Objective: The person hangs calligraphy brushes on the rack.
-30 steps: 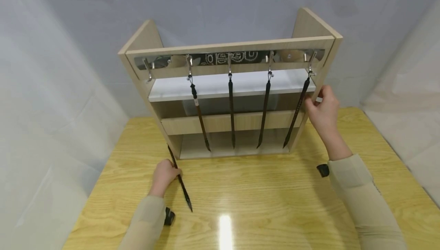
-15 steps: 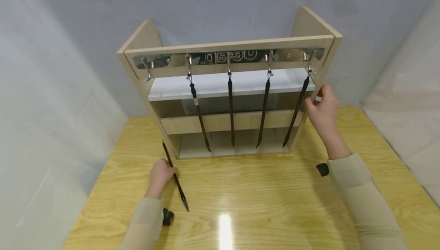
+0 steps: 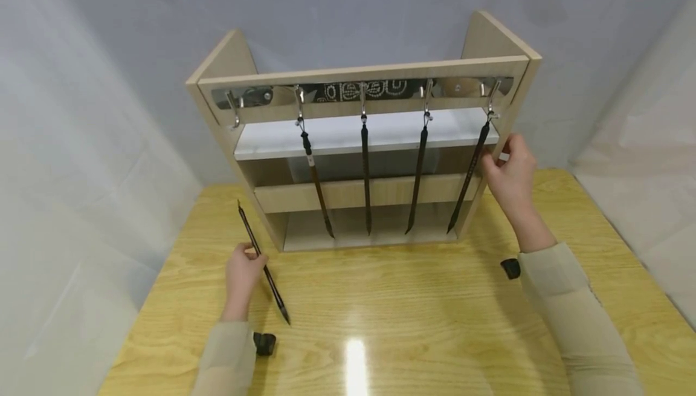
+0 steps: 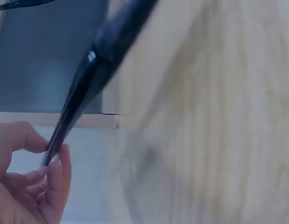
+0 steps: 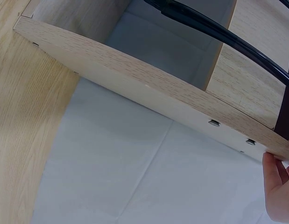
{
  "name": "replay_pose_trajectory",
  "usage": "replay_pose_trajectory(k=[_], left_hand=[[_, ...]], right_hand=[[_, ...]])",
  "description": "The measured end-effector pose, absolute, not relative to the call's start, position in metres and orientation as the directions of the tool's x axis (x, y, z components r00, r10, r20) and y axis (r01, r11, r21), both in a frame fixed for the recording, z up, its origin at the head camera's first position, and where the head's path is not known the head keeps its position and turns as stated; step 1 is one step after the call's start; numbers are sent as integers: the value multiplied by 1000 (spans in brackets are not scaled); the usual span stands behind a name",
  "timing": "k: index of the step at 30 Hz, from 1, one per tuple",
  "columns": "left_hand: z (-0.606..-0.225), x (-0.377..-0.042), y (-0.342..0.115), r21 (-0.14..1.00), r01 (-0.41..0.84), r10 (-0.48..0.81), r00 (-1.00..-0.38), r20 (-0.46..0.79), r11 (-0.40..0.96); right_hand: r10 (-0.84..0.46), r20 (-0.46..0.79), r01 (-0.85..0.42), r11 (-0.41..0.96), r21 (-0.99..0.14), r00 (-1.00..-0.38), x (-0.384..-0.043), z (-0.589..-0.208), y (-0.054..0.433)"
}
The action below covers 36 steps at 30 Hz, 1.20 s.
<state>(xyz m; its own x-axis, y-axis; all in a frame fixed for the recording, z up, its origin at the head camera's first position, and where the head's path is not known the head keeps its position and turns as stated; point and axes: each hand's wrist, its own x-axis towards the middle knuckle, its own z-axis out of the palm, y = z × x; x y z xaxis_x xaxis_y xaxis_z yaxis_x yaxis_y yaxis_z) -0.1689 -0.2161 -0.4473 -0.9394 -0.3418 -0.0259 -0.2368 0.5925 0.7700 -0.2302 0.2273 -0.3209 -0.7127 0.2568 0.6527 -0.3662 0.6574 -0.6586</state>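
My left hand (image 3: pixel 243 272) pinches a dark calligraphy brush (image 3: pixel 275 291) by the middle of its shaft, left of a pale wooden rack (image 3: pixel 342 195). The brush slants over the table, bristle tip toward me and loop end away. In the left wrist view, thumb and fingers meet on the narrow shaft (image 4: pixel 65 121). My right hand (image 3: pixel 512 172) grips the rack's right side panel (image 5: pixel 149 88), its thumb at the front edge and some fingers hidden behind. Several dark brushes (image 3: pixel 366 172) hang by loops from the rack's metal hooks; the leftmost hook (image 3: pixel 234 112) holds no brush.
The rack stands on a yellow wood-grain table (image 3: pixel 413 305) and has a white upper shelf (image 3: pixel 337 137). Dark wrist-camera mounts (image 3: pixel 264 343) sit beside both sleeves. Pale sheeting (image 3: pixel 348 9) hangs behind and on both sides.
My left hand has moved left and slightly away from me with the brush, whose loop end has swung out to the left of the rack. The right hand stays on the side panel.
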Motion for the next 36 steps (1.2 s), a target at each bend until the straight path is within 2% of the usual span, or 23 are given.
replay_pose_trajectory(k=[10, 19, 27, 36], left_hand=[[-437, -167, -215, 877, -80, -420, -896, 145, 474], [-420, -162, -209, 957, 35, -477, -861, 176, 289], [-405, -158, -201, 960, 185, -493, -828, 267, 209], [-388, -152, -189, 918, 321, -466, -792, 394, 232]], right_hand=[[260, 653, -372, 648, -664, -712, -229, -320, 227], [262, 641, -364, 644, -673, -721, -229, -321, 228], [261, 649, -369, 648, -666, -715, -228, -321, 227], [257, 649, -371, 647, -666, -716, -229, -320, 227]])
